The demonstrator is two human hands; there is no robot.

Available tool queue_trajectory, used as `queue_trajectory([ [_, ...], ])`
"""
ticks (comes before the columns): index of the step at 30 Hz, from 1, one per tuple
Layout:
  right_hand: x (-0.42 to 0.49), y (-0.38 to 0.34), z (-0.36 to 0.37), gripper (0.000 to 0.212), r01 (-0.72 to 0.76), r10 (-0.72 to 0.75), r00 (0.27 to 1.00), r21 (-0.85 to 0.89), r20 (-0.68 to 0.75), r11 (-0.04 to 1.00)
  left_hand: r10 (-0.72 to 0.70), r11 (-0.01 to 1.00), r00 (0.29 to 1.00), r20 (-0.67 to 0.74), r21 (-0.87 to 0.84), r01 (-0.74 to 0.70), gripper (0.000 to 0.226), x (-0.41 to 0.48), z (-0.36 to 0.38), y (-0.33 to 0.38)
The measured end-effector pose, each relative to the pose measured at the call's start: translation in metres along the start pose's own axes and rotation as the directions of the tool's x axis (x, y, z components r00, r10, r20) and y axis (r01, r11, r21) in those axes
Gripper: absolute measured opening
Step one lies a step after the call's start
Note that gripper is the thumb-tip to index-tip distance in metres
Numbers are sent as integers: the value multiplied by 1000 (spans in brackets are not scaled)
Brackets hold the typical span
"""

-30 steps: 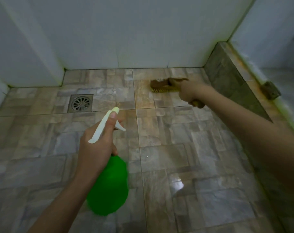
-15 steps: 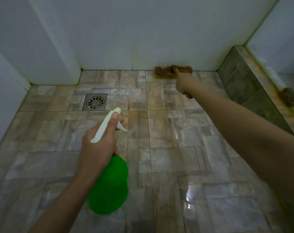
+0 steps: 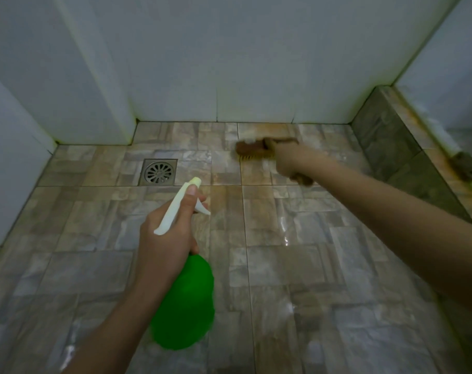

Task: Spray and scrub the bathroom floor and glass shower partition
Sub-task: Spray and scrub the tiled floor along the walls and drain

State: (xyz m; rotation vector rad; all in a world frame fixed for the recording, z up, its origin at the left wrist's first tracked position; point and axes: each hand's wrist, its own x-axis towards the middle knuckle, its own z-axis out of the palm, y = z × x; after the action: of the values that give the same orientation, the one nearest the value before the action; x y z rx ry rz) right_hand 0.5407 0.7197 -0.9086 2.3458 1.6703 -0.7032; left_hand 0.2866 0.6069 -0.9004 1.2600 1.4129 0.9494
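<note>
Both hands are busy: the right hand (image 3: 289, 161) grips a brown scrub brush (image 3: 253, 151) pressed to the wet tiled floor (image 3: 297, 260) near the back wall; the left hand (image 3: 167, 238) clutches a green spray bottle (image 3: 185, 303), beyond it a drain (image 3: 158, 172).

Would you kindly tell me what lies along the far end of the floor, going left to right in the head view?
floor drain → scrub brush → right hand gripping its handle → raised stone curb → metal bracket
</note>
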Motion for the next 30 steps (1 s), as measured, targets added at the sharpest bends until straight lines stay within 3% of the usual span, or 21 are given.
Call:
queue_trajectory([
  [3,-39,6,22,68,8,-9,998,20,66,1000,2,1000,1000,-1,17,-2,39,-3,-1,-3],
  [7,1,17,0,78,-3,9,994,48,-111,999,12,998,1000,1,59,-12,49,-10,1,-5],
  [10,-36,31,15,81,-67,68,997,14,-45,998,18,995,1000,14,100,-19,50,-16,-2,-7],
  [14,-98,48,63,104,-10,11,1000,-144,1,989,15,993,1000,25,115,-17,54,-21,-3,-10],
  [18,-33,46,21,84,-5,4,993,-14,-115,1000,-9,991,998,56,133,1,56,-30,2,-11],
  [22,-64,53,15,66,7,-7,999,8,-41,1000,-36,992,999,40,126,31,53,-38,6,-6],
  [26,-137,54,67,85,127,-119,990,-103,79,986,-5,994,999,48,114,0,48,-38,10,-3],
  [30,-64,50,48,89,137,-146,986,-107,-85,985,36,989,997,69,140,-45,48,-45,13,-1],
])
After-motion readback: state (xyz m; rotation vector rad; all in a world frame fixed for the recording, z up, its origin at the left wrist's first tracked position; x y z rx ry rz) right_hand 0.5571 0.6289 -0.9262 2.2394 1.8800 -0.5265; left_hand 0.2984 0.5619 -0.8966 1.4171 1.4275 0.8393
